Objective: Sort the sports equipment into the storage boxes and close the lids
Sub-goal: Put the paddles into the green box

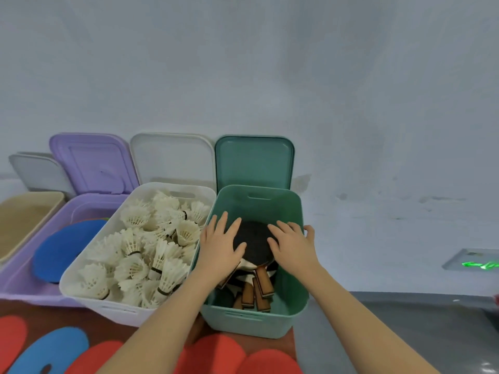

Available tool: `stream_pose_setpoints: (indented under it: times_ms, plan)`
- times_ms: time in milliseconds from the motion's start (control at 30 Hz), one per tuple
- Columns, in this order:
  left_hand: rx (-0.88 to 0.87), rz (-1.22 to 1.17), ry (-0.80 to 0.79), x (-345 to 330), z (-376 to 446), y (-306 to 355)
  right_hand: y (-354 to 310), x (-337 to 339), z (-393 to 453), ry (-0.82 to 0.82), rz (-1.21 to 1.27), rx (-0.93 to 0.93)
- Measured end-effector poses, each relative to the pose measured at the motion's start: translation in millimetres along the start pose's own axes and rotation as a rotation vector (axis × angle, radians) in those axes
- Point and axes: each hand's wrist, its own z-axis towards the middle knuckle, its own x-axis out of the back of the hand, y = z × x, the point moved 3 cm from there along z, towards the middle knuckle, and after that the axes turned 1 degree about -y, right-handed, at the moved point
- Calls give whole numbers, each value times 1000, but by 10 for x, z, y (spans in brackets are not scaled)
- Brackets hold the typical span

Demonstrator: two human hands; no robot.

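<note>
1. Behind everything stands a pale, matte wall (351, 90), faintly stained low down; grey floor (405, 333) shows at my right, and the boxes sit on a dark reddish table (32, 309).
2. Four smooth plastic boxes with rounded corners stand side by side in a row: a beige box (16, 211) at far left, a purple box (21, 282), a white box (108, 309) and a green box (256, 319) on the right. Their lids lean upright against the wall behind them, the green lid (253, 160) included.
3. My white box is heaped with feathery white shuttlecocks (145, 247), tumbled every way.
4. A flat blue disc (62, 249) lies slanted in the purple box; more discs, red (216, 354) and blue (51, 349), lie flat on the table's near edge.
5. Inside the green box lie the paddles (255, 244), stacked: the round black rubber face on top is toward the wall, and the wooden handles (259, 290) point back toward me, so their length runs front to back.
6. My left hand (220, 247) and right hand (293, 247) rest flat on that top face, fingers spread, one at each side of the blade, with the handles below my wrists.
</note>
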Motion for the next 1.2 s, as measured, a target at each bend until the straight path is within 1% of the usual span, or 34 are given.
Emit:
stream_pose_setpoints:
  times_ms: [133, 267, 400, 467, 567, 800, 900, 1000, 1100, 1200]
  plan:
    - [1, -6, 93, 304, -158, -151, -234, 144, -74, 108, 44, 40]
    - [-18, 19, 187, 632, -397, -404, -620, 256, -177, 201, 132, 134]
    - [0, 39, 200, 888, -740, -888, -1164, 265, -327, 240, 123, 224]
    - [3, 42, 191, 985, -878, -1088, -1392, 267, -389, 254, 137, 231]
    - [-12, 46, 207, 1154, -1175, -1562, -1907, 213, -549, 265, 158, 247]
    - [7, 43, 105, 1385, -1908, -2736, -3130, -77, -928, 211, 231, 237]
    - [23, 70, 127, 1500, -2213, -3170, -3637, -191, -1042, 197, 268, 260]
    - [72, 74, 135, 1612, -2433, -3536, -4100, -288, -1104, 140, 289, 291]
    - [96, 79, 124, 1701, -2533, -3867, -4474, -399, -1060, 109, 310, 315]
    - [132, 80, 140, 1727, -2557, -4151, -4762, -558, -955, 85, 338, 380]
